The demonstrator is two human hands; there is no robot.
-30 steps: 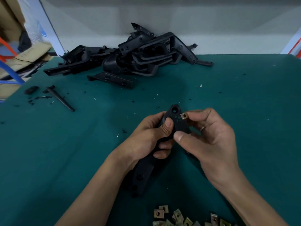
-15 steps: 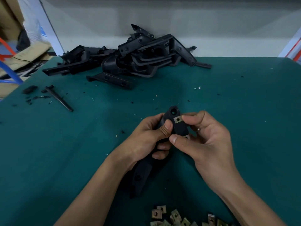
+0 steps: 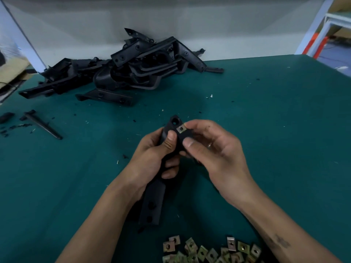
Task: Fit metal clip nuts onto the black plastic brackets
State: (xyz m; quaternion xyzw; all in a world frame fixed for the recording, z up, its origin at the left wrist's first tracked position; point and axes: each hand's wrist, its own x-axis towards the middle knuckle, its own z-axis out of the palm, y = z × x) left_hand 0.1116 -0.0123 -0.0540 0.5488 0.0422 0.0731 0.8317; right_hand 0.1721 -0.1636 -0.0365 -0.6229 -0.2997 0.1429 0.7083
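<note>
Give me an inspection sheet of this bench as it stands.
Surface: dark green table mat, flecked with small black and pale chips.
Job's things: long black plastic bracket held upright-tilted; square metal clip nut sits at its upper end; pile of loose metal clip nuts at near edge; heap of black plastic brackets at far edge.
Clutter: thin black plastic strip and fragments at left.
Hands: left hand grips the bracket; right hand pinches at the nut and bracket.
Cables: nothing seen clearly.
Surroundings: grey wall behind; white frame at right.
</note>
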